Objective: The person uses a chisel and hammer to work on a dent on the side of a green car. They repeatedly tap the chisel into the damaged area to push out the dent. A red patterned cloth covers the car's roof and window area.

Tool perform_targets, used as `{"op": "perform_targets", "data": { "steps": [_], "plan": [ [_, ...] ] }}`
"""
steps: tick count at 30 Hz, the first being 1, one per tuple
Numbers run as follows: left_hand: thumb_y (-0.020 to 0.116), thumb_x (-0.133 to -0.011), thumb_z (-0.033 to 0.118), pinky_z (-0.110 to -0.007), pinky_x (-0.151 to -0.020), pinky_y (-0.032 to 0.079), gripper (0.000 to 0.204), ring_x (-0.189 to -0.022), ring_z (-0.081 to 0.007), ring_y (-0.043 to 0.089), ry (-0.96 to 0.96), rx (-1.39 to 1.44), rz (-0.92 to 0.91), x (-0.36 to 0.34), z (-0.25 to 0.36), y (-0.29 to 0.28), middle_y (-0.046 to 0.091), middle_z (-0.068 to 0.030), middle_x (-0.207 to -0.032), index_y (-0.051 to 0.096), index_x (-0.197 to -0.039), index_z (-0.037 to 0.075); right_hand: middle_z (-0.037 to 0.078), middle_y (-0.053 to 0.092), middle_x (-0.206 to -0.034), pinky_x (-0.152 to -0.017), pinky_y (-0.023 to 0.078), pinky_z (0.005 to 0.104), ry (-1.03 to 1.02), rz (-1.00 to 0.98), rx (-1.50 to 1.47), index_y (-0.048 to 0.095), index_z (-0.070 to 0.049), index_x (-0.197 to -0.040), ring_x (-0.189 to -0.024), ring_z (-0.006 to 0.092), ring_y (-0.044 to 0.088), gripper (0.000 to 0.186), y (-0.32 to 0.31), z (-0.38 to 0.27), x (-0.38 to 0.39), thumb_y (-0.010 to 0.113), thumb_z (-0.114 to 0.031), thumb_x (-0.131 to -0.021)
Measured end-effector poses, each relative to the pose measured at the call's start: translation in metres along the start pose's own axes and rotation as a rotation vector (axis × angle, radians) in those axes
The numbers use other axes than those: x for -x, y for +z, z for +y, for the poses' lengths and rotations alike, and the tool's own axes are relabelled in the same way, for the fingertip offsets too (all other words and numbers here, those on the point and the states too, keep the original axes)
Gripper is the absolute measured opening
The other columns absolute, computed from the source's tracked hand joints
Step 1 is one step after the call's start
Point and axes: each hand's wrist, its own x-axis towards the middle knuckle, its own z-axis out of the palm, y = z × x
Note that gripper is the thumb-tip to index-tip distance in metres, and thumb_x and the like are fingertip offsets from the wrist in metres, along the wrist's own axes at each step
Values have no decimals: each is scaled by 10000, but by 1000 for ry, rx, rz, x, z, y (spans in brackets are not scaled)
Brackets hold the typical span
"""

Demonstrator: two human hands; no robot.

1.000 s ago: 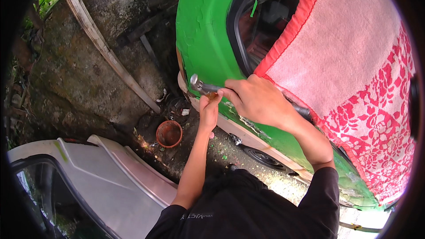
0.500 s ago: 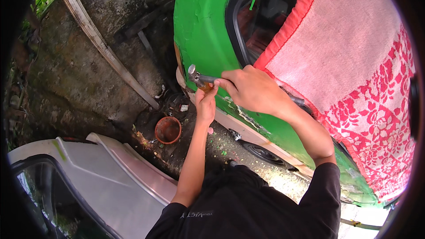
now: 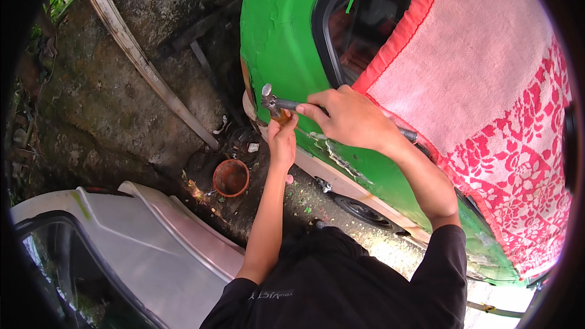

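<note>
A hammer (image 3: 287, 104) with a metal head and a dark handle is in my right hand (image 3: 350, 116), whose fingers wrap round the handle. The handle's far end shows beyond the hand, above the forearm. In my left hand (image 3: 283, 145) the fingers close round an amber-handled tool (image 3: 280, 116), its handle end just under the hammer head. Its blade or tip is hidden, so I cannot tell whether it is a chisel or a screwdriver. Both tools are over the corner of a green car body (image 3: 280, 42), where the paint is chipped along the lower edge.
A pink and red floral towel (image 3: 481, 67) covers the car at the right, beside a dark window (image 3: 368, 24). A silver car (image 3: 140, 237) stands at the lower left. An orange-brown pot (image 3: 231, 178) sits on the ground near a stained wall (image 3: 97, 97) and a long curved strip (image 3: 131, 49).
The hammer head has shifted slightly upward, and my right hand has moved a little with it. My left hand stays in nearly the same place on the amber-handled tool.
</note>
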Motion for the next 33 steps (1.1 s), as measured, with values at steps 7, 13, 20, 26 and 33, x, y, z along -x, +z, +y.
{"op": "perform_targets", "data": {
  "steps": [7, 13, 20, 26, 33],
  "plan": [
    [587, -962, -10, -263, -958, 352, 163, -1015, -98, 493, -44, -20, 26, -3, 0, 7, 493, 15, -1055, 520, -1082, 77, 251, 678, -780, -729, 534, 527, 1, 59, -1, 732, -19, -952, -780, 447, 674, 332, 1, -10, 4, 548, -292, -990],
    [590, -957, -12, -259, -970, 341, 157, -1037, -93, 479, -35, -43, 20, -4, -4, 1, 495, 4, -1069, 512, -1069, 65, 260, 671, -767, -729, 535, 524, 41, 87, -72, 728, -8, -948, -779, 451, 671, 344, -6, -14, 7, 556, -304, -990],
    [604, -952, -4, -265, -970, 337, 158, -1041, -91, 482, -1, -60, -19, -2, -5, -2, 501, 14, -1070, 517, -1060, 72, 272, 643, -731, -724, 522, 529, 111, 53, -49, 728, -1, -945, -777, 466, 649, 362, -3, -3, 7, 569, -323, -990],
    [587, -957, -12, -260, -965, 340, 161, -1041, -89, 482, -22, -45, -24, -4, -3, -2, 496, 16, -1065, 513, -1071, 74, 274, 643, -742, -718, 518, 525, 84, 112, -166, 729, 0, -948, -782, 465, 649, 358, -9, -11, 11, 571, -318, -990],
    [579, -973, -5, -254, -970, 358, 174, -1069, -81, 489, -53, -72, -2, -5, -6, -1, 508, 9, -1075, 530, -1123, 67, 264, 655, -745, -722, 522, 514, 48, 93, -154, 723, -7, -987, -781, 459, 659, 363, -2, -8, 14, 547, -324, -1009]
  ]
}}
